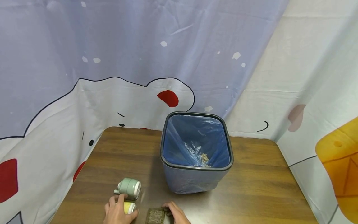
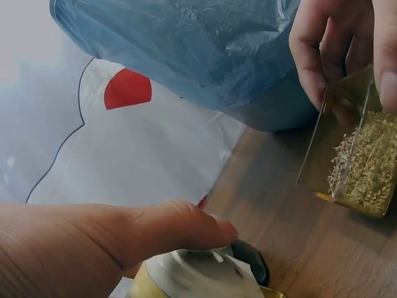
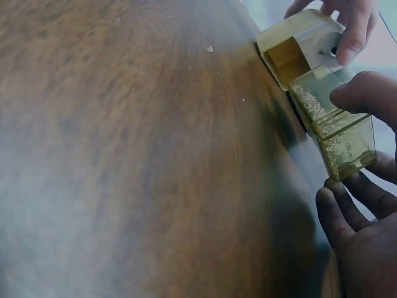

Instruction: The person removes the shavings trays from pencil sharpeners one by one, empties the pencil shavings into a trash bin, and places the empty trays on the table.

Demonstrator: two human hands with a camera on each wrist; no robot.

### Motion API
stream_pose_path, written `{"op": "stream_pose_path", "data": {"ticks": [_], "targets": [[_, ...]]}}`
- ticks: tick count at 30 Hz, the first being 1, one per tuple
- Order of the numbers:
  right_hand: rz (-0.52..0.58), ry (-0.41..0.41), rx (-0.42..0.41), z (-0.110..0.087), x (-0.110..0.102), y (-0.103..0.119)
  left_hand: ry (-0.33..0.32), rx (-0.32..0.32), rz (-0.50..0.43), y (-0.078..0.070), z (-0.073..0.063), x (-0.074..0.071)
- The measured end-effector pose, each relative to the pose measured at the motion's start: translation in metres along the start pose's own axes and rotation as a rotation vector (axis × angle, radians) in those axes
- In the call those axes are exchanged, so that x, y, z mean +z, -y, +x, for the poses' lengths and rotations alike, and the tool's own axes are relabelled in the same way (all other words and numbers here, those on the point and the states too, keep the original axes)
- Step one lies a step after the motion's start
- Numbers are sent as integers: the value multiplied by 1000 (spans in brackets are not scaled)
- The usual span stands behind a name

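In the head view, my left hand (image 1: 118,211) grips a yellow pencil sharpener (image 1: 129,207) with a white end. Its round hole and hollow drawer slot show in the right wrist view. Just beyond it on the table is a green rounded body (image 1: 130,188) with a white end and a small handle at its left. My right hand (image 1: 176,213) holds a clear yellowish shavings drawer (image 3: 335,127) between thumb and fingers, beside the sharpener. Pale pencil shavings (image 2: 369,164) lie inside the drawer.
A bin (image 1: 190,180) with a blue liner and dark rim stands at the middle of the wooden table (image 1: 257,180). Some pale shavings (image 1: 204,157) are inside it. A printed curtain (image 1: 126,46) hangs behind and at both sides. Small specks (image 3: 209,48) lie on the tabletop.
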State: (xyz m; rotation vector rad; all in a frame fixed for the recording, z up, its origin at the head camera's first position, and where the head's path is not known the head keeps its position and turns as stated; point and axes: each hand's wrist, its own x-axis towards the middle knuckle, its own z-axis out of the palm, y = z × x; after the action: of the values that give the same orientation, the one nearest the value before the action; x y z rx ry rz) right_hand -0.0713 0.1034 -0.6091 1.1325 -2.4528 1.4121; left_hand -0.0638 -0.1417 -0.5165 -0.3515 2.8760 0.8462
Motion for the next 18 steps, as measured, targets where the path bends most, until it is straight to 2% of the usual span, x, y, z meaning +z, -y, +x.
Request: {"op": "stream_pose_path", "data": {"ticks": [5, 9, 14, 18], "targets": [[31, -69, -35, -2, 0, 2, -36, -22, 14, -4, -1, -1], [76, -94, -18, -4, -1, 2, -76, -37, 2, -7, -2, -2], [176, -106, 19, -9, -3, 1, -198, -10, -35, -9, -6, -1], [175, -145, 44, -11, -4, 4, -290, 22, -64, -11, -6, 1]]}}
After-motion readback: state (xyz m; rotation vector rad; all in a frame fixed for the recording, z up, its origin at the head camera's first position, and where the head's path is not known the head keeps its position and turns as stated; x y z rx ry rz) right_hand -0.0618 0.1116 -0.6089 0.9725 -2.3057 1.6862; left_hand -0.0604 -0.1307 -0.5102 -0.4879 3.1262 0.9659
